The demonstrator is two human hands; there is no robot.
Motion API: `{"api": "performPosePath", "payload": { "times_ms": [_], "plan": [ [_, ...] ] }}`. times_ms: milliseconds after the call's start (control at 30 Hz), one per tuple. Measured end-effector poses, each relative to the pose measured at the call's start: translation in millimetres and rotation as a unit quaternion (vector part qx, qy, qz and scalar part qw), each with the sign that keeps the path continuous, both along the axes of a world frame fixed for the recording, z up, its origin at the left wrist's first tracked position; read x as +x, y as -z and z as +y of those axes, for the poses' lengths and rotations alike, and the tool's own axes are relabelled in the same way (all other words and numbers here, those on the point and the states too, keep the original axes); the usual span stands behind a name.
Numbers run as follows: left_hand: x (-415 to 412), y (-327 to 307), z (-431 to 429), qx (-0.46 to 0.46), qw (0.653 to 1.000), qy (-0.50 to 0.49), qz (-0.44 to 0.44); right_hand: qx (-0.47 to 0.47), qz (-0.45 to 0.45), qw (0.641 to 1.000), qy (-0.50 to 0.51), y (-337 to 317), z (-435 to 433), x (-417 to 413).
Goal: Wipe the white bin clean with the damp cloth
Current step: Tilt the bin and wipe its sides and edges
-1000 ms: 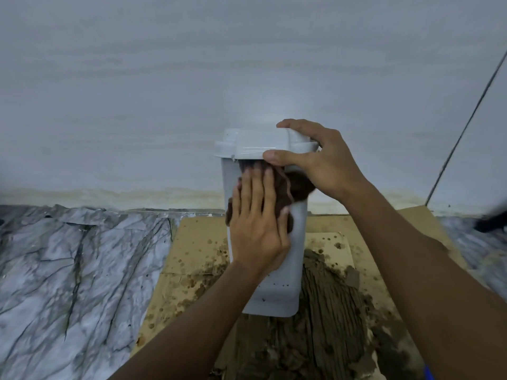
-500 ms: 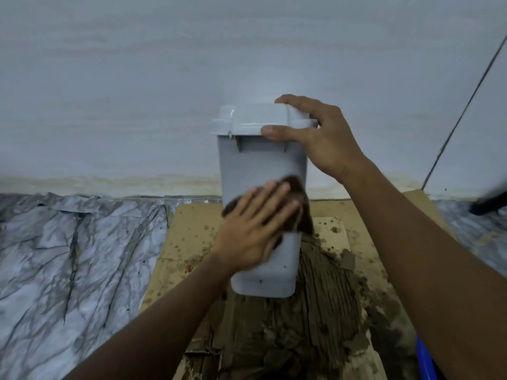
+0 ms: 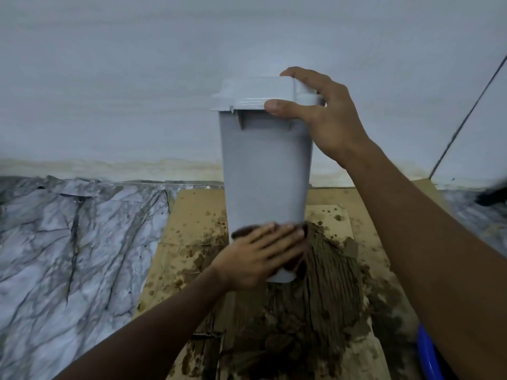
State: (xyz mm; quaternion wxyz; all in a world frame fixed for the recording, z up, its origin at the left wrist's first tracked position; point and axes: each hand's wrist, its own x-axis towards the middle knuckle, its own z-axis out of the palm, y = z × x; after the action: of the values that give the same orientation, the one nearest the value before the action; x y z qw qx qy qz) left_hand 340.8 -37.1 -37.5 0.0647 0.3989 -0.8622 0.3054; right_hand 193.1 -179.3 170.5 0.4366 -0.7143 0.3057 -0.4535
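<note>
The white bin point(image 3: 266, 171) stands upright in the middle of the view, lid on, its base over muddy cardboard. My right hand point(image 3: 321, 116) grips the lid's right front corner, thumb on the front rim and fingers over the top. My left hand point(image 3: 263, 253) lies flat against the bin's lower front, pressing a dark brown damp cloth point(image 3: 242, 231) to it. Only the edges of the cloth show above and to the right of my fingers. The bin's front above my left hand looks free of dirt.
A sheet of cardboard point(image 3: 192, 215) smeared with wet brown mud point(image 3: 315, 303) lies under the bin. Marble-patterned floor point(image 3: 68, 242) spreads to the left. A pale wall point(image 3: 137, 78) rises just behind. A blue object point(image 3: 426, 355) peeks in at the lower right.
My left hand has slid the cloth down the bin's front, from just under the lid to near the base. My right hand kept its hold on the lid.
</note>
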Motion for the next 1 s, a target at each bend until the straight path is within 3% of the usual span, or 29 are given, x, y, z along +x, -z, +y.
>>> {"api": "performPosePath", "payload": {
  "times_ms": [100, 200, 267, 333, 400, 467, 533, 600, 700, 767, 867, 1000],
  "plan": [
    [-9, -50, -28, -0.100, 0.978, -0.078, 0.165, -0.002, -0.004, 1.000, 0.010, 1, 0, 2],
    [-14, -56, -35, -0.130, 0.966, -0.090, 0.205, -0.006, 0.000, 1.000, 0.013, 2, 0, 2],
    [-18, -28, -22, -0.080, 0.985, -0.050, 0.144, -0.003, 0.002, 1.000, 0.007, 0, 0, 0],
    [-17, 9, -1, -0.005, 1.000, 0.003, 0.028, -0.002, 0.006, 1.000, 0.001, 0, -1, -3],
    [-10, 35, 16, 0.037, 0.995, 0.037, -0.088, 0.000, 0.005, 1.000, -0.004, 0, -1, -5],
    [0, 38, 19, 0.040, 0.991, 0.048, -0.116, 0.003, 0.003, 1.000, -0.001, -1, -1, -4],
    [8, 21, 9, 0.029, 0.997, 0.030, -0.067, 0.007, -0.004, 1.000, 0.005, -1, -1, -2],
    [11, -16, -11, -0.010, 0.999, -0.013, 0.051, 0.011, -0.011, 1.000, 0.006, -2, -2, -2],
    [13, -72, -37, -0.105, 0.963, -0.081, 0.235, 0.012, -0.020, 1.000, 0.003, -3, -1, -1],
    [12, -77, -41, -0.124, 0.951, -0.092, 0.270, 0.005, -0.017, 1.000, 0.005, -3, 0, 0],
    [12, -32, -24, -0.083, 0.974, -0.061, 0.201, 0.007, -0.016, 1.000, -0.002, -2, 0, -4],
    [16, 39, 14, 0.001, 0.999, 0.005, -0.049, 0.002, -0.016, 1.000, -0.005, -2, -3, -11]
  ]
}}
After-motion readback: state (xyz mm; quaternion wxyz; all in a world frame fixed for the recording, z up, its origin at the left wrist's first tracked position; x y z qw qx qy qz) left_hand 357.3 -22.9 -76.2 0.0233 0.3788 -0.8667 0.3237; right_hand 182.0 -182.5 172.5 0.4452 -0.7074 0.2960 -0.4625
